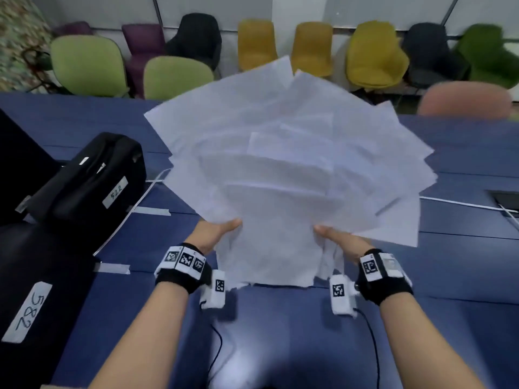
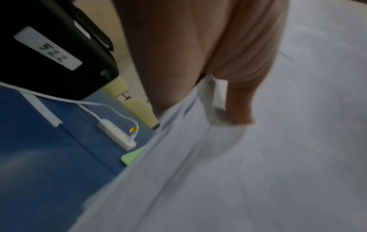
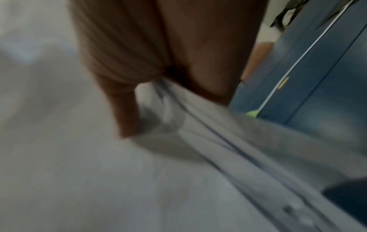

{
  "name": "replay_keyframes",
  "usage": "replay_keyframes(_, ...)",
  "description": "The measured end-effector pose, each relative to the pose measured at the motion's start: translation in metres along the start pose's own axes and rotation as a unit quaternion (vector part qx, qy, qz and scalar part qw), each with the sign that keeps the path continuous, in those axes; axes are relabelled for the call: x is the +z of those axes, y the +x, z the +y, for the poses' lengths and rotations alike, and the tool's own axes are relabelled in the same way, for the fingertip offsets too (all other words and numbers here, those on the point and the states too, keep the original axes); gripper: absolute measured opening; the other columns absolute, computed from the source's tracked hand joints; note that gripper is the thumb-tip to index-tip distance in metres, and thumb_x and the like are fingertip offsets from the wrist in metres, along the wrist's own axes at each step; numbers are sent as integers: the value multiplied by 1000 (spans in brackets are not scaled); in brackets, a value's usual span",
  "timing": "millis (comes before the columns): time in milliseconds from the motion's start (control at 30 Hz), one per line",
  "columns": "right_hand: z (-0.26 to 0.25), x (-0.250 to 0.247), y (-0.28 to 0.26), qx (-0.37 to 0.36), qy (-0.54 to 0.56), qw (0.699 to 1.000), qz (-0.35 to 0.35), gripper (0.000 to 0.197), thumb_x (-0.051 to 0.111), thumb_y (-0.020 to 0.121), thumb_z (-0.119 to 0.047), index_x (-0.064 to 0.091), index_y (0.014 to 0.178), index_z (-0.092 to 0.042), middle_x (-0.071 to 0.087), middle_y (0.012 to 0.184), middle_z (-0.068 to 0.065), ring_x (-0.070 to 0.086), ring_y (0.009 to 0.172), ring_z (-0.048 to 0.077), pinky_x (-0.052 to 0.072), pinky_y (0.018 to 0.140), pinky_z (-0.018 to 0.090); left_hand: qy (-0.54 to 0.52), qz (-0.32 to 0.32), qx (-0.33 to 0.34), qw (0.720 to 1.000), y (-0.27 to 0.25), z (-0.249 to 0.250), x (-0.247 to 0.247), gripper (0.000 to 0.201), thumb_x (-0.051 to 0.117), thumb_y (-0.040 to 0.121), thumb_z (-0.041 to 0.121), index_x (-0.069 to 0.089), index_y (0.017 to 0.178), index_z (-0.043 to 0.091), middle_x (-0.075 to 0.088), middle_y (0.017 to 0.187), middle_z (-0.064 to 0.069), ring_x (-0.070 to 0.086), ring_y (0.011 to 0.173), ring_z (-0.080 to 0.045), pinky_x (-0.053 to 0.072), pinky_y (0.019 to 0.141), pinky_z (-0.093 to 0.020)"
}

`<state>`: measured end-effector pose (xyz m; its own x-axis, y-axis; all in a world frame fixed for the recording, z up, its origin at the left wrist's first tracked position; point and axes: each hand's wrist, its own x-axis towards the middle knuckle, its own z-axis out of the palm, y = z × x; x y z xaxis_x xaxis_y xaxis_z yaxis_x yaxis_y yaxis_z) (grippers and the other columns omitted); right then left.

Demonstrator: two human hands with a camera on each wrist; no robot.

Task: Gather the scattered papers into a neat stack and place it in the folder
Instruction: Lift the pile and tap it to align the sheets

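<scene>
A fanned, uneven bundle of white papers (image 1: 283, 169) is held up above the blue table (image 1: 463, 248), its sheets splayed at many angles. My left hand (image 1: 222, 231) pinches the bundle's lower left edge, thumb on top. My right hand (image 1: 334, 234) pinches the lower right edge the same way. In the left wrist view the thumb (image 2: 242, 97) presses on the papers (image 2: 258, 164). The right wrist view shows my thumb (image 3: 123, 102) over the sheets (image 3: 139, 180), all blurred. A sliver of green, perhaps the folder (image 2: 132, 156), peeks from under the papers; I cannot tell for sure.
Black cases labelled 522 (image 1: 92, 181) and 582 (image 1: 33, 290) stand at the left. A white cable with an inline box (image 2: 115, 135) runs across the table. Coloured chairs (image 1: 174, 77) line the far side. A floor box (image 1: 505, 197) sits at the right edge.
</scene>
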<state>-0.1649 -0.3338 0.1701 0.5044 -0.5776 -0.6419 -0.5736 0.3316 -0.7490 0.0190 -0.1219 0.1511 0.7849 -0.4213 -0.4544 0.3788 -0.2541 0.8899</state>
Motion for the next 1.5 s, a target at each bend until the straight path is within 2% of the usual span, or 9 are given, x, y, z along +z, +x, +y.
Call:
replay_keyframes(133,3,20,20,-11,19,998,63,96,74,63,-59,41,140,-11,45,143,10,48,126,27,37,94,32,12,56,29,998,-6,-4,31,69,71,83,25,37,139,0,48,131,2,47,123,-20,35,98,-28)
replay_keyframes(300,-23,0,12,-102,73,990,67,70,83,52,-55,60,109,-24,61,122,-7,56,109,13,37,98,27,7,23,38,999,-2,20,12,60,78,77,27,52,127,7,59,119,2,55,114,-17,39,96,-27)
replay_keyframes(400,-23,-13,16,-102,-22,993,53,85,85,39,-62,68,112,-23,66,117,-4,59,109,16,45,96,31,45,11,38,998,1,21,-3,50,78,76,17,58,120,5,64,108,1,57,107,-16,41,94,-26)
replay_keyframes(600,-10,4,23,-40,-35,998,-13,55,72,79,-33,56,127,-11,55,122,-3,47,102,13,33,90,23,69,-12,8,997,2,11,9,50,76,78,21,60,122,3,62,126,-8,58,111,-15,39,93,-23)
replay_keyframes(833,-38,18,26,-180,85,973,117,50,80,71,-29,62,112,-7,67,113,5,62,95,18,45,89,25,49,15,82,995,-8,39,40,51,66,88,16,45,132,3,53,130,-1,47,102,-8,34,77,-6)
replay_keyframes(933,-41,0,13,-218,110,966,82,30,81,69,-28,69,96,-20,70,99,-8,64,91,7,45,91,26,26,5,72,997,-11,43,24,37,72,82,16,58,117,12,59,103,8,58,88,-2,40,96,-15)
replay_keyframes(1167,1,-28,30,-131,-30,990,-39,68,92,39,-47,74,100,-23,72,107,-6,65,106,14,42,105,36,90,-60,110,988,-11,14,6,34,78,72,-1,71,103,10,73,80,19,69,83,1,54,76,-9)
replay_keyframes(1367,-3,-22,45,-175,2,985,-9,69,92,45,-42,70,108,-23,73,106,-7,66,104,13,49,99,34,65,-70,141,985,1,19,6,45,73,75,-7,62,117,0,68,98,5,67,74,12,49,64,-3)
replay_keyframes(1500,-15,-5,39,-214,58,975,25,41,77,74,-13,63,113,-11,64,108,-2,62,91,14,48,61,2,61,-14,139,988,9,19,23,46,69,82,-1,55,126,-3,65,106,-3,65,91,-7,51,87,-18)
